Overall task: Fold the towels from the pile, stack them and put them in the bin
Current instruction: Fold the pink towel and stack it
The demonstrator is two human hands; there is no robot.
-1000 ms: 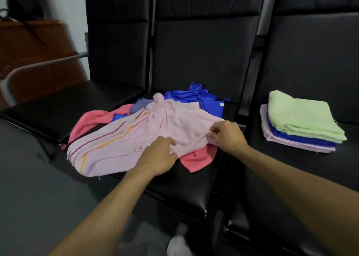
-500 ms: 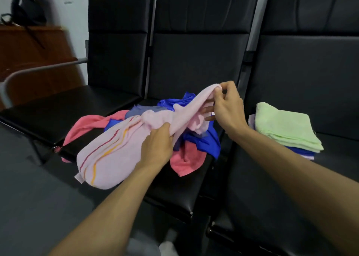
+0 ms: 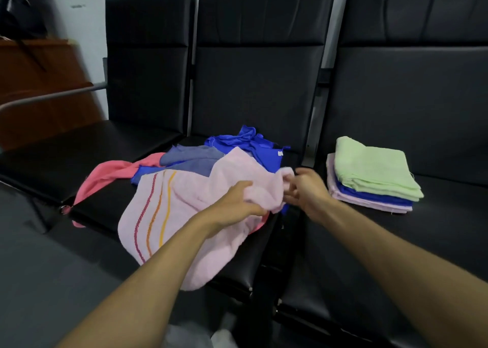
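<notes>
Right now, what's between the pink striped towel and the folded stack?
Head view: only the right hand at the pink striped towel, then bare black seat before the folded stack.

Reaches forward with both bare forearms, converging from the lower edge of the view. Grips a bunched fold of the pale pink striped cloth towel (image 3: 184, 210) with the left hand (image 3: 235, 202), fingers curled into it, back of the hand upward. Holds the right hand (image 3: 307, 192) just beside the left, blurred, fingers (image 3: 290, 199) half-curled toward the same towel's corner; grip there too smeared to tell.
</notes>
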